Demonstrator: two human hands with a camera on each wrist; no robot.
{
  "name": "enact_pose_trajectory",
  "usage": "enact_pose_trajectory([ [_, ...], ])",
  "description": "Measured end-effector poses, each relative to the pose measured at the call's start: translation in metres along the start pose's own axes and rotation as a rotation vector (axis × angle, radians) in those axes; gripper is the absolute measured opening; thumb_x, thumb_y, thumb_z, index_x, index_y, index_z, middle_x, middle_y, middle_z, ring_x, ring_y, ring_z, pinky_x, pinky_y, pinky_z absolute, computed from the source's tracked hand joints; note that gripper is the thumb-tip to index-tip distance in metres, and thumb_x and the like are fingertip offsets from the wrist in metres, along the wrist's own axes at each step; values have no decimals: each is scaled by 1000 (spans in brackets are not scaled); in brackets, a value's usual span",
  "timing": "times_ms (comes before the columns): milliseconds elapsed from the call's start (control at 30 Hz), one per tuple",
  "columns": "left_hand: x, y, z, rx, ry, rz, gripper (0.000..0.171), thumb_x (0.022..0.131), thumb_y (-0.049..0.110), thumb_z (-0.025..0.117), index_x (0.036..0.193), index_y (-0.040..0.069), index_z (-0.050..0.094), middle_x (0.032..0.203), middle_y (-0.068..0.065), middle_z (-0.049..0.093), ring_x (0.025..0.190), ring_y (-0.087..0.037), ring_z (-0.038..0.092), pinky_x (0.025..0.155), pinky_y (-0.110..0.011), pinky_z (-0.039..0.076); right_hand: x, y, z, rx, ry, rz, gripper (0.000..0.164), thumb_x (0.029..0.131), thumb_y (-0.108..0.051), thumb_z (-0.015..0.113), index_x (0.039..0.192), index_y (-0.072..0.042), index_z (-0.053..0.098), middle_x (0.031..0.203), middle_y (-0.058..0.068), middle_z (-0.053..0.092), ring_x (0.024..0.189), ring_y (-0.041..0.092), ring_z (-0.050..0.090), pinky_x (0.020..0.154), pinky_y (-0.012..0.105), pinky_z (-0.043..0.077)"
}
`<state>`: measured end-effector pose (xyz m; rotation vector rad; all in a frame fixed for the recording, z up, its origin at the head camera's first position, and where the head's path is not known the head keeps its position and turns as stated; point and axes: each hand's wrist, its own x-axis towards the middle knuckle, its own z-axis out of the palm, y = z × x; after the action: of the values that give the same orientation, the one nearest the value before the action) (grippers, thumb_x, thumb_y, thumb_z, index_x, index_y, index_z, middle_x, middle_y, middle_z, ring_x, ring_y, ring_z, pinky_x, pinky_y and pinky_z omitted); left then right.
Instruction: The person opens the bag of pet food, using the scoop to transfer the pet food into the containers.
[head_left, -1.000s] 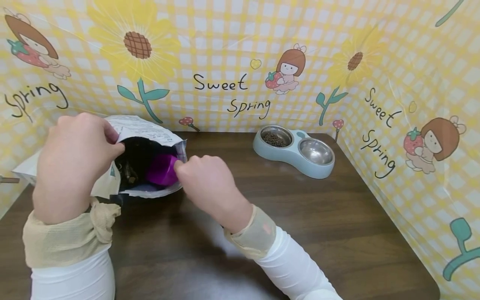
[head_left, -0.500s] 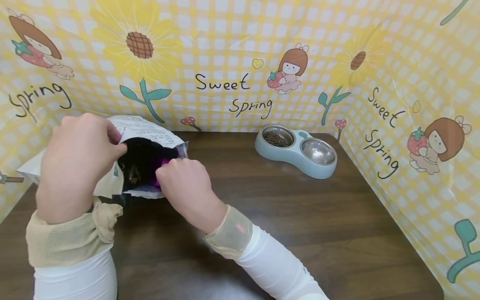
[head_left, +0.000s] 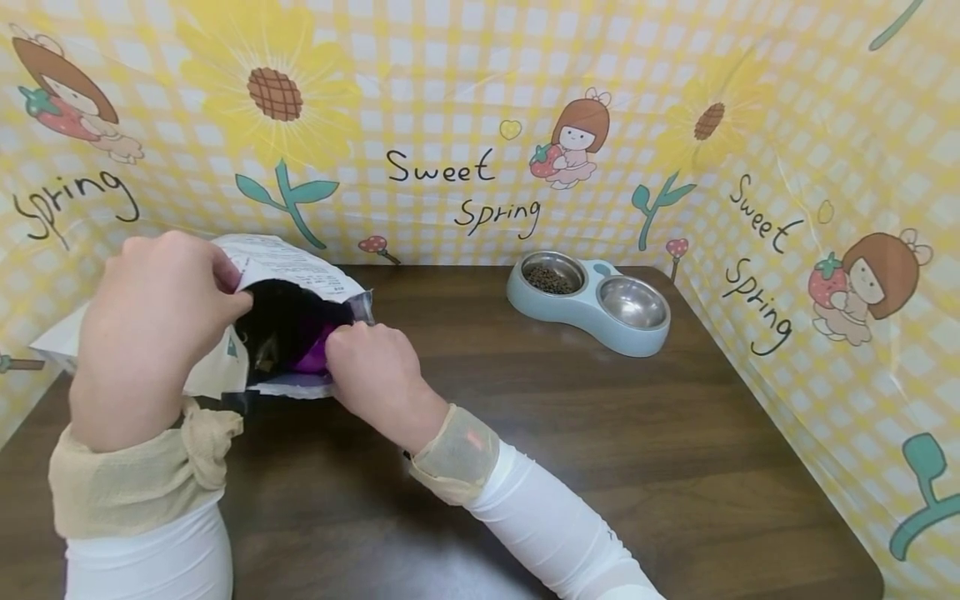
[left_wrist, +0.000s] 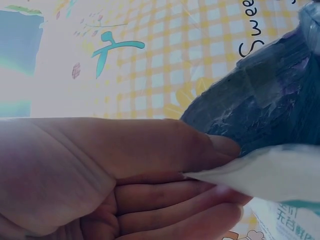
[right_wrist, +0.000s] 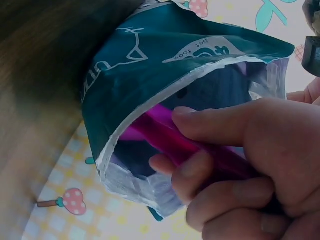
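Only the right wrist view is clearly showing the right hand curling round the scoop reaching into the bag; the left hand is pinching its rim; table is stretching between bag and bowls

2 white sleeves, both snug on the arms! The left sleeve, on the side of the table's left edge, runs in soft creases; the right sleeve shows finer ripples, and there's a tiny dark mark along it. Over the wrists, 2 beige wraps, gauzy stuff: the left wrap is broad and rumpled, tied off in a chunky knot, a black piece peeking out just beyond. The right wrap looks flatter, oh, with a small reddish spot. Past the wraps, left hand and right hand, both bare.
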<state>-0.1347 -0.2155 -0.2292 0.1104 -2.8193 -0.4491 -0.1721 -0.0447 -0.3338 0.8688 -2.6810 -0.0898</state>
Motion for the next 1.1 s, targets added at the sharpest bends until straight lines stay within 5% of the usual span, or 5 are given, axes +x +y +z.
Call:
enact_pose_trajectory([
  [167,1,-1,0,-7,3,11,13,92,13,75,90,1,80,100,-31,77,78,-50,66,53,-41,45,2,-2,8,34,-83,57,31,104,-45,67,86,-20,72,86,-7,79,72,12,76,55,30,61],
  [400,0,-2,-1,-3,-3,-2,15,93,13,74,94,0,80,103,-31,77,80,-51,66,55,-46,49,5,0,13,53,-122,69,38,107,-51,63,93,-17,70,86,-4,78,72,14,75,55,30,61],
  [567,-1,-2,-3,1,12,-12,17,94,14,74,97,-2,80,108,-34,76,87,-57,66,65,-62,54,6,0,12,33,-76,57,32,106,-47,65,96,-18,70,90,-4,81,74,13,78,58,30,63],
  [867,2,-5,0,-5,16,-19,18,93,16,73,99,0,81,104,-31,77,84,-55,67,60,-59,55,-1,0,16,-110,162,36,21,106,-19,62,87,-25,70,73,-9,77,63,9,74,49,29,58],
  [1100,0,-2,-2,-4,6,-9,19,94,14,72,101,-3,80,104,-32,77,84,-55,66,62,-60,55,2,5,23,-65,72,18,14,106,-30,64,95,-22,69,82,-5,80,66,11,75,52,29,60],
])
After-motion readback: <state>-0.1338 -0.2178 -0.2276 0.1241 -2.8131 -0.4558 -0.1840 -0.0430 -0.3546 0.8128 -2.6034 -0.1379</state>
